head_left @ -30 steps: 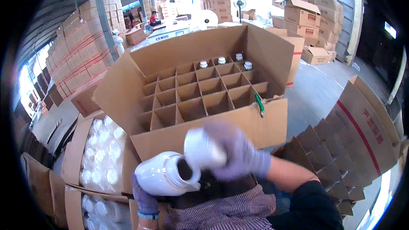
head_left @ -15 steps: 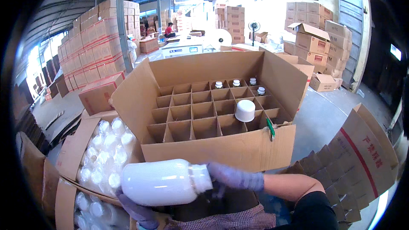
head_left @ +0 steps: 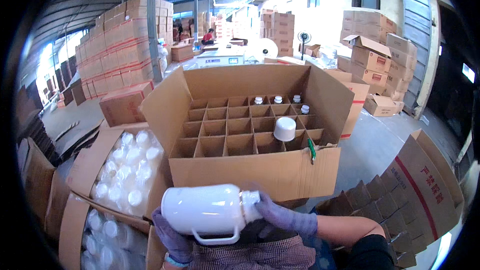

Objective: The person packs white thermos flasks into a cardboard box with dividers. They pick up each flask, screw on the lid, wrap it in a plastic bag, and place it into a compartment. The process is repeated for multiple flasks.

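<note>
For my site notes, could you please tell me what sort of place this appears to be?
Probably a warehouse or packing area: tall stacks of cardboard boxes, an open divided carton, and clear-wrapped white containers packed in boxes.

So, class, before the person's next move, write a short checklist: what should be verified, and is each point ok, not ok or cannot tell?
1. Left hand supports the white flask near its base: ok.
2. Right hand is at the flask's neck: ok.
3. Right hand's grip is firm: cannot tell, blurred.
4. Flask is upright: not ok, it lies on its side.
5. Divided carton is open on top: ok.
6. Carton's near edge is free of things: not ok, a slim green object sits there.
</note>
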{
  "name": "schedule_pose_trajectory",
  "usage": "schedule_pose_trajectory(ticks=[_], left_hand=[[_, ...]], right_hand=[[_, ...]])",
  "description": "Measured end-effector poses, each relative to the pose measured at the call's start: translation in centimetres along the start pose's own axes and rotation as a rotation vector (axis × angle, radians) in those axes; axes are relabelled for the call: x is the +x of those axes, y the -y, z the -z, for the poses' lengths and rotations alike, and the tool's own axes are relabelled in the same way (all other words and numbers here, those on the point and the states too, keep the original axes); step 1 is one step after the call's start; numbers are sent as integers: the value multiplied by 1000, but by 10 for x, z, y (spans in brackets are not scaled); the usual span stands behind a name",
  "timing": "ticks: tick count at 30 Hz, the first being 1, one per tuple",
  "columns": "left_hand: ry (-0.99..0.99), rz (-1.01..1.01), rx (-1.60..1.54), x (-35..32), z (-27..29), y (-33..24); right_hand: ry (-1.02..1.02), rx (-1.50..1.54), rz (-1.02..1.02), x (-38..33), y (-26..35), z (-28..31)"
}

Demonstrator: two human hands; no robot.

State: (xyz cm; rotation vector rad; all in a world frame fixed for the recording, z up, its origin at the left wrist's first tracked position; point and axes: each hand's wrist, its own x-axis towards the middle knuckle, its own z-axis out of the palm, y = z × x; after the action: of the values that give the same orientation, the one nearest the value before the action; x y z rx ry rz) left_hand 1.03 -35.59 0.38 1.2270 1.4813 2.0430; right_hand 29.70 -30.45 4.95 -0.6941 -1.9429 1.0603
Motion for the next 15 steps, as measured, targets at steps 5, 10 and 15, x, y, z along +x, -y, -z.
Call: schedule_pose_trajectory(ticks=[5, 10, 15], left_hand=[[215, 9, 76, 22, -5, 12], [275, 297, -662, 120, -20, 20], [309, -808, 558, 176, -121, 11]], right_hand=[[0, -243, 54, -13, 12, 15], [84, -883, 524, -29, 7, 42], [-320, -2, -90, -60, -45, 7]])
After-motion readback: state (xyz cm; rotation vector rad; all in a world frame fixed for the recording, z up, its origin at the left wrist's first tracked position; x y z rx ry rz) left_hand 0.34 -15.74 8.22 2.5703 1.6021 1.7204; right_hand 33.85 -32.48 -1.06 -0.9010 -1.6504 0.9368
